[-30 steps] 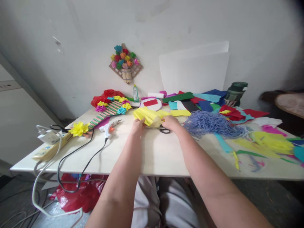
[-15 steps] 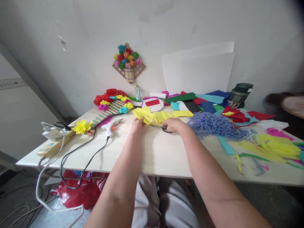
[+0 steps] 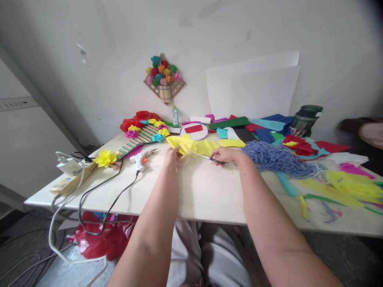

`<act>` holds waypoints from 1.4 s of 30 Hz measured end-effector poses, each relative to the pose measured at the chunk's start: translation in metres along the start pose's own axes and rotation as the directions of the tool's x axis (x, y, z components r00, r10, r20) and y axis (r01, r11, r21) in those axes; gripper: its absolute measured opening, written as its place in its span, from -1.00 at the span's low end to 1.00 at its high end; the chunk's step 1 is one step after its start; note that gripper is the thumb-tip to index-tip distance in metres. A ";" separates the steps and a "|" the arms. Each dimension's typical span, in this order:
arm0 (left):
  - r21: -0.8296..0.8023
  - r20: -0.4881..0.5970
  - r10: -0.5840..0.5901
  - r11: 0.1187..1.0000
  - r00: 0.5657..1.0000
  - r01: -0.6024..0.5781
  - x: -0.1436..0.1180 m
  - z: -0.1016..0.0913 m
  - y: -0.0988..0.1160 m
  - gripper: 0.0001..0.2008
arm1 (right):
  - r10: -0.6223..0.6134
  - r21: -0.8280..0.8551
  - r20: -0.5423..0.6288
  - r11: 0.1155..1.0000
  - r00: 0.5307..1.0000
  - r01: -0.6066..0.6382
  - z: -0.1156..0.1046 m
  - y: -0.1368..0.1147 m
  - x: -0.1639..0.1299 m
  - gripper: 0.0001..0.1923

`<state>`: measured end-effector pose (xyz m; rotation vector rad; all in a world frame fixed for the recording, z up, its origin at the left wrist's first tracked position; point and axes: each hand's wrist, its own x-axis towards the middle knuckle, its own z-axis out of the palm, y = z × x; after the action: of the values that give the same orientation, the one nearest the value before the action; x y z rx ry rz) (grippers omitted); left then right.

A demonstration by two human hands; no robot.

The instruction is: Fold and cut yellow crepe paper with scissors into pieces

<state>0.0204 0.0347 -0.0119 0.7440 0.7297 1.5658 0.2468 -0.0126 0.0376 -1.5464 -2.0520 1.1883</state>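
My left hand [image 3: 172, 154] pinches the left end of a folded piece of yellow crepe paper [image 3: 191, 146] lying on the white table [image 3: 191, 191]. My right hand [image 3: 229, 155] grips black-handled scissors [image 3: 209, 158]; their thin blades point left toward the yellow paper. Both forearms reach forward from the bottom of the head view.
A white glue gun [image 3: 140, 160] with a black cord lies to the left, beside a power strip [image 3: 67, 181]. A woven fan with paper flowers [image 3: 143, 136], a glue bottle [image 3: 175, 116], blue yarn [image 3: 277, 157], coloured paper scraps [image 3: 344, 181] and a dark flask [image 3: 305, 116] crowd the back and right.
My right hand has lifted the scissors off the table and drawn back to the right, uncovering the yellow paper. The left hand keeps its hold.
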 end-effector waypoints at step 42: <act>-0.081 -0.016 -0.117 0.990 0.993 0.115 -0.008 0.012 -0.002 -0.82 | -0.208 0.130 0.069 0.972 0.976 0.198 0.021 -0.007 0.014 -0.62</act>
<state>0.0319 0.0280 -0.0066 0.6164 0.7089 1.4904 0.2234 -0.0093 0.0272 -1.2186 -2.0876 1.2903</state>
